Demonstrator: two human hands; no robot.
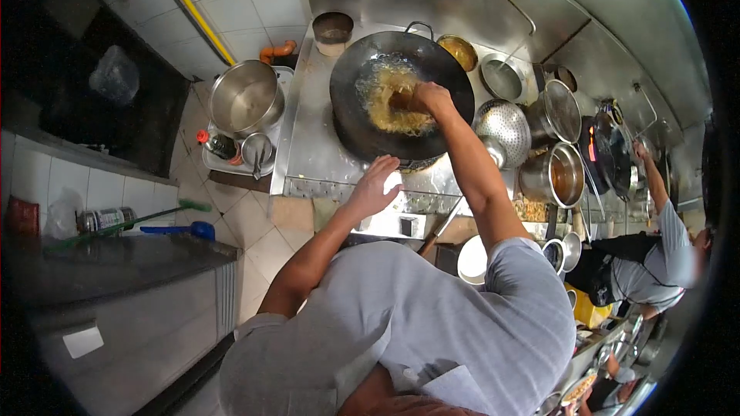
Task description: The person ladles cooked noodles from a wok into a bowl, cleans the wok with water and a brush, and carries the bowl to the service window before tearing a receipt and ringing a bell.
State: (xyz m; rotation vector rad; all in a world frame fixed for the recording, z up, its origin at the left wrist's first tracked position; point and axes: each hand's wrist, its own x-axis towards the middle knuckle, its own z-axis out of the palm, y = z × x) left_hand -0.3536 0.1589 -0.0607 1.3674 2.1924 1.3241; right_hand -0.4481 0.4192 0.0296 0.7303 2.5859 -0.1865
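Note:
A large black wok (347, 81) with a loop handle sits on the steel stove. Yellowish, foamy liquid (383, 112) with pale shreds lies in its bottom. My right hand (430, 98) reaches over the wok from the right, its fingers closed and pointing down. Something brown shows at the fingertips, but its kind is not visible. Near the stove's front edge, just below the wok's rim, my left hand (375, 187) is held with its fingers stretched out, and nothing is in it.
On the left, a tray (271, 163) bears a steel pot (245, 96) and a red-capped bottle (220, 145). Right of the wok stand a perforated strainer (503, 129) and a pot of brown liquid (566, 177). Another person (640, 262) works at the far right.

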